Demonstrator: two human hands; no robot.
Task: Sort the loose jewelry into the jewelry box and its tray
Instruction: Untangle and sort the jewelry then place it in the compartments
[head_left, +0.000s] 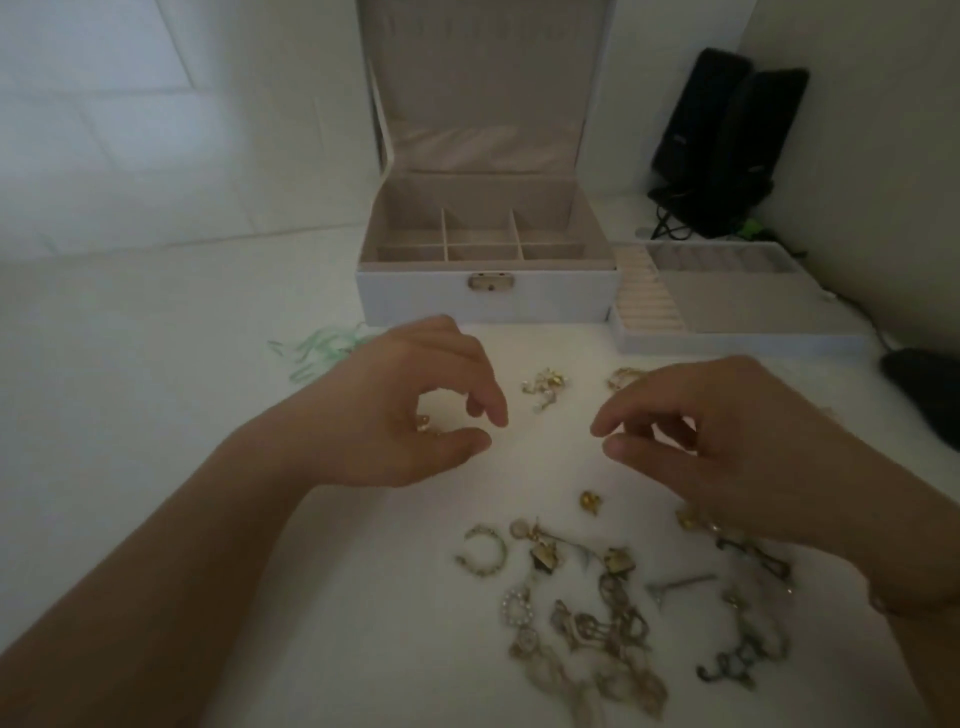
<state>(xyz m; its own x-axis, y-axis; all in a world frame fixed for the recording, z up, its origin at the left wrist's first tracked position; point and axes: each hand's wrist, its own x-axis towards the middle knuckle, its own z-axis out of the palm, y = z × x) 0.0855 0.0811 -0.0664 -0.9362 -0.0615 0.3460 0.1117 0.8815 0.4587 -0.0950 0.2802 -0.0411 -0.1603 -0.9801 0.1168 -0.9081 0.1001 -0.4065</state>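
White tabletop (182, 415), white walls; both hands (415, 410) loosely curled, holding nothing.

White jewelry box (488, 301) — beige lining; gold jewelry (587, 587); black speakers (727, 150)

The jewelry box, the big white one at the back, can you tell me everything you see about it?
The jewelry box is white outside with a soft beige lining that looks like velvet. Its lid stands open, upright, with a gathered pocket low on the inside. Thin dividers split the inside into six compartments, and those that show look empty. A small gold clasp sits at the front. It rests on the white table, with its tray close beside it. Neither hand touches it.
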